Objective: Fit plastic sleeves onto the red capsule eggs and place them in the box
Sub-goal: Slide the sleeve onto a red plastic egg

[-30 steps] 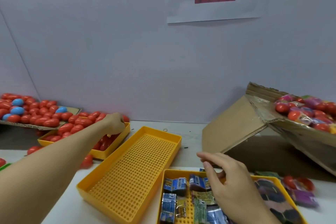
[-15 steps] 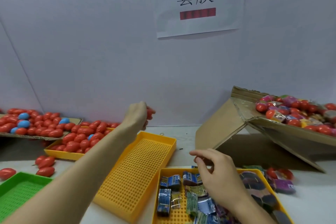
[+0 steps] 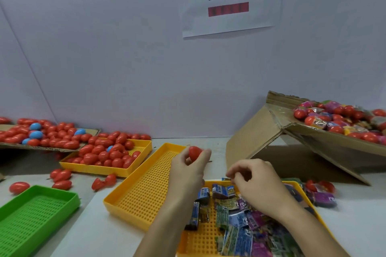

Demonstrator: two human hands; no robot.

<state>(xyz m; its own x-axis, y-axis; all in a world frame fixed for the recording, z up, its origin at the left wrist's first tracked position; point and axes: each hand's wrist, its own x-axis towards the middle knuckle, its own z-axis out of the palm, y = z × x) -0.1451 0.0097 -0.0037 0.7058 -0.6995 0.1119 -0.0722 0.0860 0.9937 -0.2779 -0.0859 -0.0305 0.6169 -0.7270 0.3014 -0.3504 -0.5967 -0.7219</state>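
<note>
Yellow trays point(image 3: 144, 192): three. Green tray point(image 3: 35, 215): one. Cardboard box point(image 3: 313, 146): one. Hands: two.

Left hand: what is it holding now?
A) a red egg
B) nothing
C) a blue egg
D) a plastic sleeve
A: the left hand holds a red egg in its fingers, raised above the empty yellow tray.

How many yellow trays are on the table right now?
3: one far left holding red eggs, one empty in the middle, one nearest holding plastic sleeves, partly covered by the hands.
</note>
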